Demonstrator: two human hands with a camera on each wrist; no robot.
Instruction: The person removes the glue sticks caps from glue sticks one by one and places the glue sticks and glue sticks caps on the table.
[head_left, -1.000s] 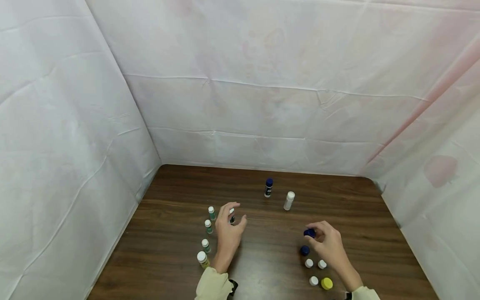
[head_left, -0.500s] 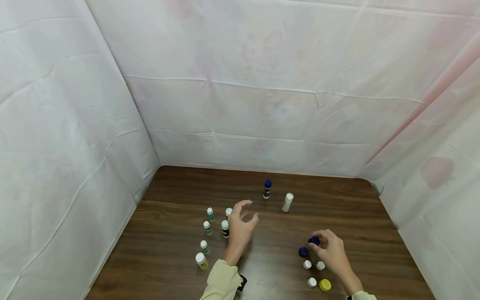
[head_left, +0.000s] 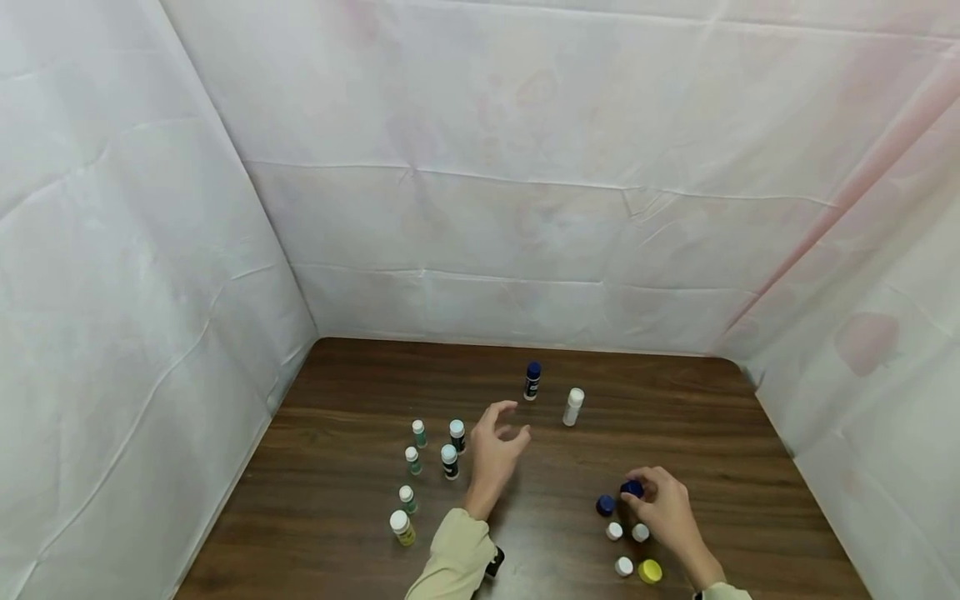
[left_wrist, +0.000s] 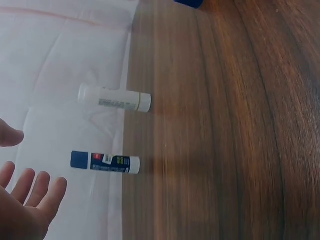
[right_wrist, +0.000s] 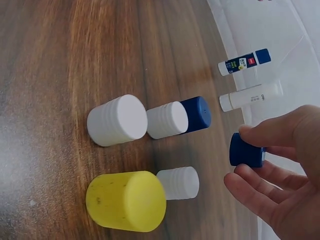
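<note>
My right hand (head_left: 666,510) pinches a dark blue cap (right_wrist: 246,151) between thumb and fingers; whether the cap touches the table cannot be told. Close by stand another blue cap (head_left: 605,505), several white caps (right_wrist: 132,117) and a yellow cap (right_wrist: 145,201). My left hand (head_left: 495,454) holds nothing, its fingers spread and loosely bent over the middle of the table. Beyond it stand a glue stick with a blue cap (left_wrist: 112,162) and a white glue stick (left_wrist: 120,99), both upright. To its left are two dark-labelled sticks with pale caps (head_left: 449,462).
On the table's left side stand several small green bottle-like sticks with white caps (head_left: 412,460) and a larger yellowish one with a white cap (head_left: 402,527). White cloth (head_left: 450,208) walls the brown wooden table (head_left: 360,375) at the back and sides.
My left hand has moved right, away from the dark-labelled sticks, which now show fully. My right hand has moved the blue cap slightly right and nearer the front, past the other blue cap.
</note>
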